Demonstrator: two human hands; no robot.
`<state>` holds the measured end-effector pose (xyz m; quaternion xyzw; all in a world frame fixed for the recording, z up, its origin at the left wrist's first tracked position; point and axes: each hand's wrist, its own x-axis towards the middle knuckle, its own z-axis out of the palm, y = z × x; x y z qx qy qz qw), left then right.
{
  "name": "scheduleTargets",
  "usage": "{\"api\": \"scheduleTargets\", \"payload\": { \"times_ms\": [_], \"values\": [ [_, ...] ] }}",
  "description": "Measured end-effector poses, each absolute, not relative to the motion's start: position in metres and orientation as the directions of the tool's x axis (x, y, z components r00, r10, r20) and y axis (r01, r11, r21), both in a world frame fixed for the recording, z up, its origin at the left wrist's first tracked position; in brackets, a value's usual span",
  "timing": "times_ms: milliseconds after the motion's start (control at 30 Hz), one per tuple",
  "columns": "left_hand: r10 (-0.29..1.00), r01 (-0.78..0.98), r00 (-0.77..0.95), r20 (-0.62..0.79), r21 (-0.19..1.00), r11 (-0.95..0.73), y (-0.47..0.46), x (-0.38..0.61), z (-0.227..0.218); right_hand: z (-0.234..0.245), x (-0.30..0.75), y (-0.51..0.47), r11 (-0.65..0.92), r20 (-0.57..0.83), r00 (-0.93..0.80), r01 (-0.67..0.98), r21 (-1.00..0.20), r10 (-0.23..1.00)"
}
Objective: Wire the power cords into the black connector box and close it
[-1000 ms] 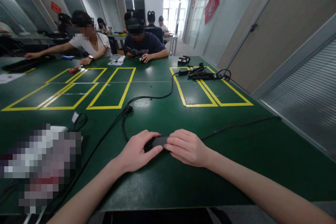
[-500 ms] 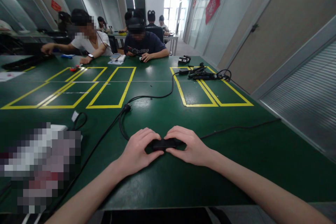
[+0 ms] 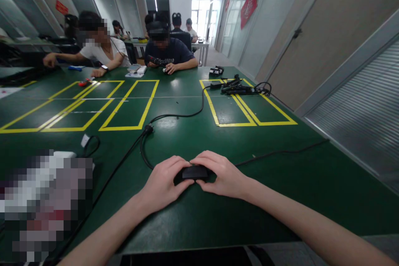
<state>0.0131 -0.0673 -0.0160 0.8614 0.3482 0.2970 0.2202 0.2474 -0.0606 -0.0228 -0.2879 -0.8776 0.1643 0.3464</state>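
A black power adapter (image 3: 195, 172), a slim box with cords at its ends, lies on the green table (image 3: 174, 224) in front of me. My left hand (image 3: 168, 178) grips its left end between thumb and fingers. On the other end, my right hand (image 3: 220, 174) closes in the same way, its fingertips close to those of the left. A black cord (image 3: 280, 152) runs off to the right from beneath my right hand. Another black cable (image 3: 142, 149) loops out on the left and reaches a plug (image 3: 148, 129).
Yellow tape outlines (image 3: 129, 128) mark the table. A heap of black cables and adapters (image 3: 238, 87) lies at the far right. A blurred-out item (image 3: 46, 199) sits at the left, beside a small tagged cord (image 3: 92, 144). Two people (image 3: 170, 52) work across the table.
The adapter appears turned slightly, so more of its broad face shows. My right fingers have shifted a little left along it. The view has moved slightly.
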Motion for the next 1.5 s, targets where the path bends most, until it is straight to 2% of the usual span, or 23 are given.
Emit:
{"api": "scheduleTargets", "payload": {
  "times_ms": [133,233,400,467,567,667,733,800,867,967,1067,1167,1367,1433,1500],
  "values": [
    [0.733,0.484,0.581,0.355,0.573,-0.661,-0.067,0.012,-0.016,-0.020,0.248,-0.060,0.784,0.514,-0.603,0.367,-0.500,0.610],
    [0.731,0.533,0.587,0.347,0.514,-0.672,-0.066,0.010,-0.018,-0.016,0.248,-0.061,0.789,0.508,-0.612,0.381,-0.482,0.606],
    [0.709,0.533,0.599,0.373,0.476,-0.700,-0.064,0.012,-0.021,-0.014,0.250,-0.062,0.853,0.317,-0.799,0.426,-0.301,0.511],
    [0.683,0.511,0.603,0.412,0.457,-0.728,-0.065,0.013,-0.019,-0.014,0.254,-0.060,0.839,0.232,-0.820,0.447,-0.309,0.522],
    [0.591,0.493,0.539,0.601,0.344,-0.799,-0.069,0.012,-0.014,-0.010,0.268,-0.047,0.735,0.231,-0.747,0.459,-0.500,0.624],
    [0.412,0.488,0.431,0.802,0.177,-0.855,-0.073,0.007,-0.010,-0.006,0.297,-0.024,0.522,0.335,-0.464,0.367,-0.770,0.820],
    [0.399,0.443,0.440,0.804,0.192,-0.875,-0.073,0.005,-0.009,-0.003,0.323,-0.006,0.361,0.303,-0.230,0.278,-0.890,0.925],
    [0.426,0.377,0.531,0.733,0.247,-0.893,-0.072,0.006,-0.010,-0.002,0.352,0.010,0.289,0.304,0.032,0.229,-0.929,0.952],
    [0.452,0.336,0.611,0.650,0.304,-0.892,-0.071,0.008,-0.011,-0.003,0.380,0.022,0.293,0.360,0.256,0.263,-0.919,0.897],
    [0.493,0.331,0.683,0.538,0.374,-0.866,-0.070,0.011,-0.014,-0.010,0.414,0.034,0.257,0.471,0.432,0.466,-0.847,0.769],
    [0.522,0.357,0.731,0.440,0.405,-0.842,-0.070,0.012,-0.016,-0.022,0.435,0.038,0.132,0.544,0.413,0.696,-0.706,0.730],
    [0.542,0.375,0.754,0.373,0.433,-0.820,-0.070,0.012,-0.017,-0.034,0.450,0.038,0.000,0.524,0.358,0.826,-0.564,0.773],
    [0.565,0.400,0.763,0.313,0.459,-0.794,-0.070,0.012,-0.016,-0.045,0.466,0.039,-0.260,0.307,0.412,0.864,-0.431,0.858],
    [0.563,0.399,0.768,0.304,0.461,-0.793,-0.071,0.012,-0.015,-0.043,0.464,0.038,-0.282,0.298,0.427,0.860,-0.425,0.854],
    [0.562,0.397,0.771,0.300,0.464,-0.792,-0.071,0.011,-0.015,-0.040,0.461,0.037,-0.242,0.348,0.415,0.862,-0.445,0.840]
  ]
}}
